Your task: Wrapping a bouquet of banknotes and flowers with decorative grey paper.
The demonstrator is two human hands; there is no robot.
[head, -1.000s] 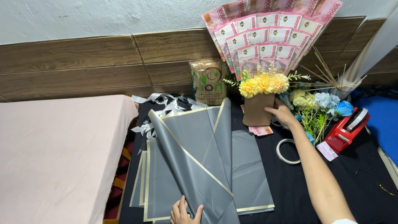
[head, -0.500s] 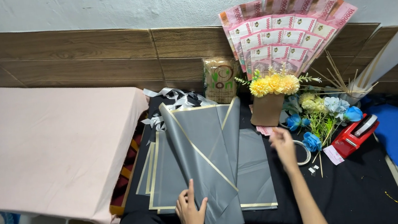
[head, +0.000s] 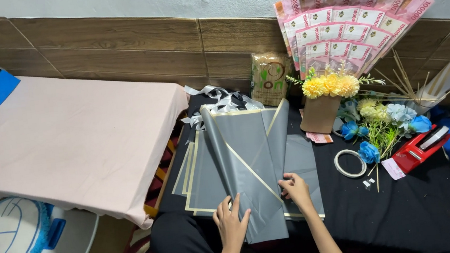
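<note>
right hand (head: 297,190) has come back from the yellow flower bouquet (head: 330,86); now both it and left hand (head: 232,225) lie flat, fingers spread, on the folded grey wrapping sheet (head: 247,164), left of the tape ring (head: 350,162).

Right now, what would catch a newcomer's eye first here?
The fan of pink banknotes against the wall at upper right, with yellow flowers just below it. In the middle, the left hand and right hand both rest on folded grey wrapping sheets on a black cloth.
</note>
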